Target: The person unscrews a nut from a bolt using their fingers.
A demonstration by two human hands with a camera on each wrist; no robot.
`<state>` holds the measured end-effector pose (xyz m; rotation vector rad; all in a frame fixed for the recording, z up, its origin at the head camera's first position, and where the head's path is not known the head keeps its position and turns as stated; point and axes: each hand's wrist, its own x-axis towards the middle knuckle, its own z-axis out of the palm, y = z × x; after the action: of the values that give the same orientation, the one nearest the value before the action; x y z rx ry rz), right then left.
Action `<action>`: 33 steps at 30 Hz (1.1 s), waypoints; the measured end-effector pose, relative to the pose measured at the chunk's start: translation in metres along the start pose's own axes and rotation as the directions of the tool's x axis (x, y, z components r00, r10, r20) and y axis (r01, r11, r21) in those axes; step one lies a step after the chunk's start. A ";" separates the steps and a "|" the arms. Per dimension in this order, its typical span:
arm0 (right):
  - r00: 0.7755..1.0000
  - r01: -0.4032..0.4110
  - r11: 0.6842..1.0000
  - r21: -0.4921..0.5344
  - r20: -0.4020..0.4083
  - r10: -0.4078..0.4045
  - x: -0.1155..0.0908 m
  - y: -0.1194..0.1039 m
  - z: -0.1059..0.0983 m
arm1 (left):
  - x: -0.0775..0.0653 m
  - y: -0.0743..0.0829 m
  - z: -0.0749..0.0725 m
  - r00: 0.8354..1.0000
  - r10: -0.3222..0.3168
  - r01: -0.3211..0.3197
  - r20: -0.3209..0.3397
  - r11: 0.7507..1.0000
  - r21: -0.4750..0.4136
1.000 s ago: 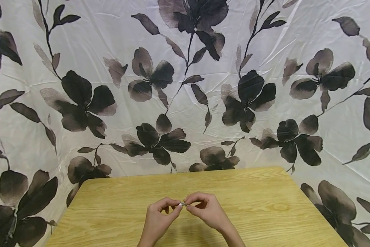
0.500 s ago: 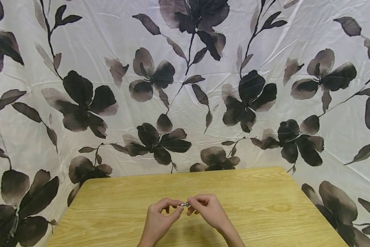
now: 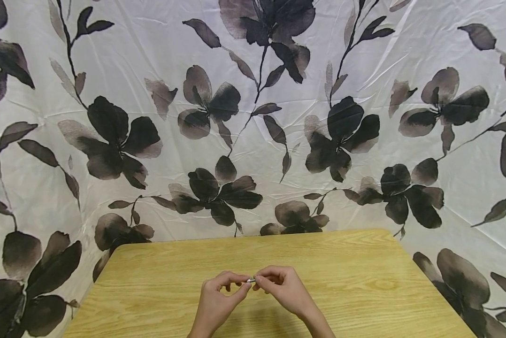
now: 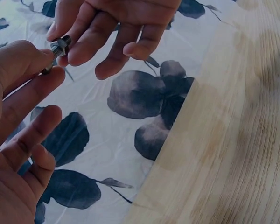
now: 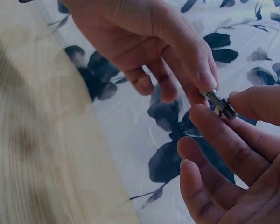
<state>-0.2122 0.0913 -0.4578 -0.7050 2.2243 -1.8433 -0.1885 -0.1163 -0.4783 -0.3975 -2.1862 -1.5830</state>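
Observation:
A small silver bolt [image 5: 214, 97] with a hex nut [image 5: 221, 106] on its thread is held between the two hands, above the table. My left hand [image 3: 219, 295] pinches one end of the bolt between thumb and index finger, which hide that end. From the other side, my right hand [image 3: 284, 291] has its thumb and index finger on the nut. In the left wrist view, the thread [image 4: 56, 53] shows between the left fingertips and the nut, and a dark bolt end pokes out past the nut. The other fingers of both hands are loosely bent.
Beneath the hands lies a light wood-grain table [image 3: 172, 263] with rounded far corners. A white cloth [image 3: 274, 155] printed with dark flowers hangs behind it and along both sides.
The right thumb and index finger, spread at the bolt's end a second ago, have shifted across each other and now come together on the nut. The left hand keeps its pinch, almost still.

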 end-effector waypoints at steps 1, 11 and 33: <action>1.000 -0.002 1.000 -0.001 -0.002 0.002 0.000 0.000 0.000 | 0.000 0.000 0.000 1.000 0.000 0.000 0.000 1.000 0.001; 0.999 0.014 1.000 -0.014 -0.028 -0.014 0.001 -0.001 0.002 | 0.001 0.001 -0.001 1.000 -0.013 0.013 -0.008 1.000 0.020; 0.993 0.010 1.000 -0.014 -0.115 -0.012 0.000 -0.001 0.002 | -0.001 -0.001 0.000 0.999 0.045 -0.046 -0.011 0.999 -0.021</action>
<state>-0.2112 0.0897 -0.4571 -0.6295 2.3092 -1.9229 -0.1883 -0.1164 -0.4794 -0.4412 -2.1392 -1.5814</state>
